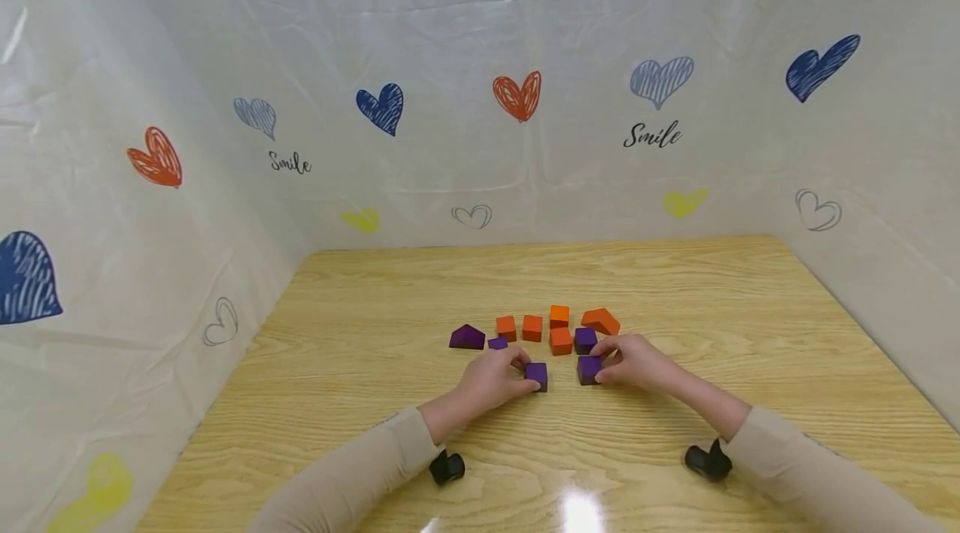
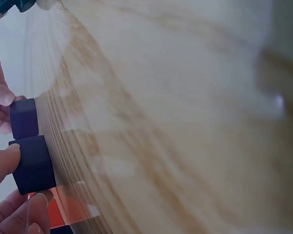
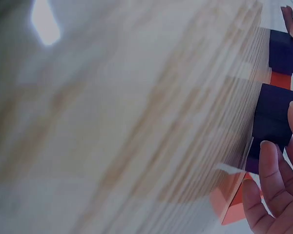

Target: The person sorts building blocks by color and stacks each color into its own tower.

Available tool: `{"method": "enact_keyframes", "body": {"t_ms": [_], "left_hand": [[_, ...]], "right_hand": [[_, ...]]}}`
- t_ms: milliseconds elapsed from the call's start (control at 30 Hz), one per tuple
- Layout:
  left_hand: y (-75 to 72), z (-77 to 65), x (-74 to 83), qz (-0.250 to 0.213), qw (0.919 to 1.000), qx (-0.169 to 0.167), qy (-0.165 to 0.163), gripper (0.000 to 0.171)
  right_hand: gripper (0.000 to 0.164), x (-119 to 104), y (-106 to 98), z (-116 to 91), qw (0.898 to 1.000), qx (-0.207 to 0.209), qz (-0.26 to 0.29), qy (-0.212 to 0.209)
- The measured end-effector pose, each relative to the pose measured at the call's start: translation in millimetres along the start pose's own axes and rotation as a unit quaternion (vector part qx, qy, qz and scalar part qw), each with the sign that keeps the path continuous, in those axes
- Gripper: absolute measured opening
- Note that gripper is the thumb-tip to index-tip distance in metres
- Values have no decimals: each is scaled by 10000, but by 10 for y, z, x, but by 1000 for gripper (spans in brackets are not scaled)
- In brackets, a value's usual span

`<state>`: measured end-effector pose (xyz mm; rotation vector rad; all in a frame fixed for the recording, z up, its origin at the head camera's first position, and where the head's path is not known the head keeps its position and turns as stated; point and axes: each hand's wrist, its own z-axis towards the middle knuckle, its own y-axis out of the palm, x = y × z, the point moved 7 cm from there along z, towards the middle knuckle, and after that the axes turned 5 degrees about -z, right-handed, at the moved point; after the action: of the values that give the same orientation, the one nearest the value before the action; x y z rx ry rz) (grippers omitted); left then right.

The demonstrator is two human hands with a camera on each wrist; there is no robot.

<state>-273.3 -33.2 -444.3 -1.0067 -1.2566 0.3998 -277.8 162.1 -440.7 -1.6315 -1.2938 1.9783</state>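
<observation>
Left hand pinched one purple cube; right hand pinched a second purple cube. Light, level pressure seemed best for keeping faces square.

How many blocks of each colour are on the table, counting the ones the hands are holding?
Purple blocks: 5
Orange blocks: 5
Total: 10 blocks in view

Bright, even light; clear head view
White glare marks the wood-grain tabletop, which blurs up close in both wrist views.
</observation>
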Motion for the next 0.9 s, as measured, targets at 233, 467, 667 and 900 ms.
{"method": "enact_keyframes", "body": {"t_ms": [233, 467, 667, 900], "left_hand": [[-4, 4, -7, -81, 10000, 36, 13, 32], [5, 7, -29, -57, 10000, 24, -48, 31], [-4, 3, -22, -52, 10000, 52, 16, 30], [-13, -4, -5, -100, 9999, 22, -5, 30]], "right_hand": [[32, -96, 87, 33, 9998, -100, 152, 79], [31, -181, 144, 68, 9999, -25, 95, -48], [30, -231, 186, 112, 9999, 7, 165, 28], [27, -289, 218, 140, 9999, 78, 105, -2]]}}
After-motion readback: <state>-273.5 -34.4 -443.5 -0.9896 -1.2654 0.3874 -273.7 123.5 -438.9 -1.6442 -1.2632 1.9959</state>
